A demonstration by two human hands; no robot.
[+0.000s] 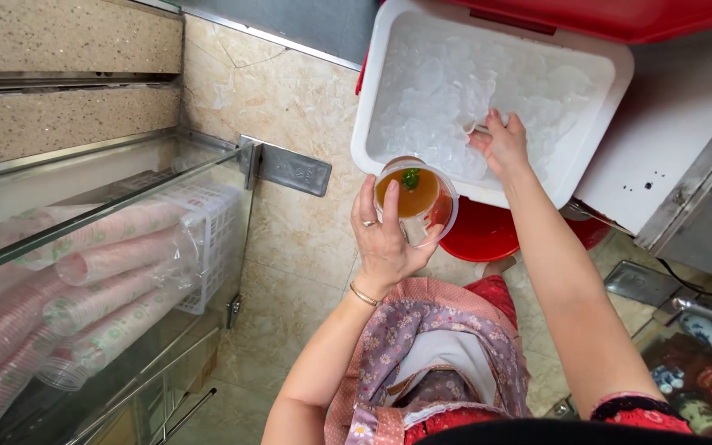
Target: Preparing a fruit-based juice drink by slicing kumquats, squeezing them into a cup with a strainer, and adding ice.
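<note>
Left hand [385, 239] wrapped around clear plastic cup [415, 202], thumb and fingers curled on its wall, ring and thin bracelet visible. Cup upright, held just at the near rim of the ice chest, holding amber-brown liquid with a green bit floating on top. Right hand [501, 144] down inside the chest, fingers closed around what looks like a small clear scoop [478, 128] half buried in ice; exact grip partly hidden.

To do it well, probably: keep cup level and close to the chest rim, lift a modest load, tip slowly to avoid splashing; liquid already sits fairly high, so overfilling a risk.

Ice [471, 86]: translucent white, chunky, wet-looking lumps packed across the chest. Ice chest [611, 99]: white rectangular plastic tub, smooth rounded rim, red outer shell and red lid open behind. Red round basin [480, 235] below the cup on the floor. Apron [422, 338] of floral fabric with pink trim at the waist.

Left side: glass-fronted counter [125, 189] with metal edging, stacks of clear disposable cups [100, 272] in plastic sleeves lying on their sides, white lattice basket [212, 239] beside them. Beige glossy floor tiles [290, 231], speckled stone ledge [59, 37] top left. Metal cabinet [702, 206] at right, patterned ceramic pieces bottom right, too small to tell apart.
</note>
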